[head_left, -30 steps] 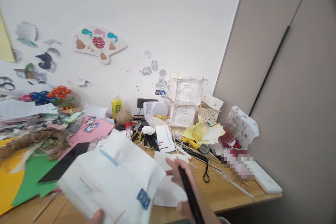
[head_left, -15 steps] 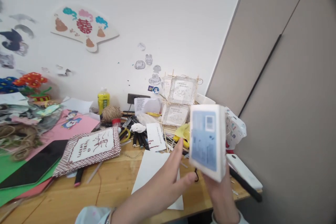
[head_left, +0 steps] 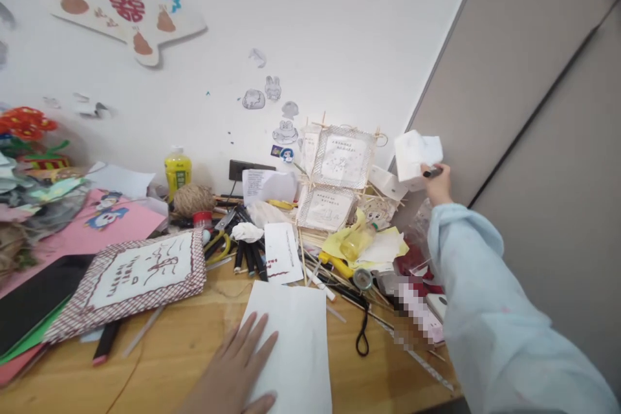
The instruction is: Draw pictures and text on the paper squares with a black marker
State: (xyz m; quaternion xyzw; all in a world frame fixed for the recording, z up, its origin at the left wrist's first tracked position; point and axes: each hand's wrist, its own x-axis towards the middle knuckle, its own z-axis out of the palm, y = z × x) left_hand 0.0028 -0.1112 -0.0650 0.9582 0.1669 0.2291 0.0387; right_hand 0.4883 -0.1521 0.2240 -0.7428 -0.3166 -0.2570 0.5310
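My left hand (head_left: 237, 362) lies with fingers spread, partly on a blank white sheet of paper (head_left: 298, 343) and partly on the wooden table. At the back right, my right hand (head_left: 440, 186) is stretched out to a white block-shaped pack (head_left: 412, 156), its fingers closed at the pack's near side. A black marker (head_left: 433, 172) also sticks out of that hand. The pack's blue label is turned out of sight. Below it are a yellow wrapper with a small bottle (head_left: 356, 242) and clear plastic.
Framed paper pieces on sticks (head_left: 342, 162) stand against the wall. Several markers (head_left: 250, 259), a twine ball (head_left: 193, 199) and a yellow bottle (head_left: 178, 171) crowd the back. A checked-border card (head_left: 145, 272) and black tablet-like slab (head_left: 43, 297) lie left. A grey cabinet (head_left: 548, 162) stands right.
My right hand has carried the white pack from in front of me to the back right. My left hand has come down flat onto the paper. The view has shifted.
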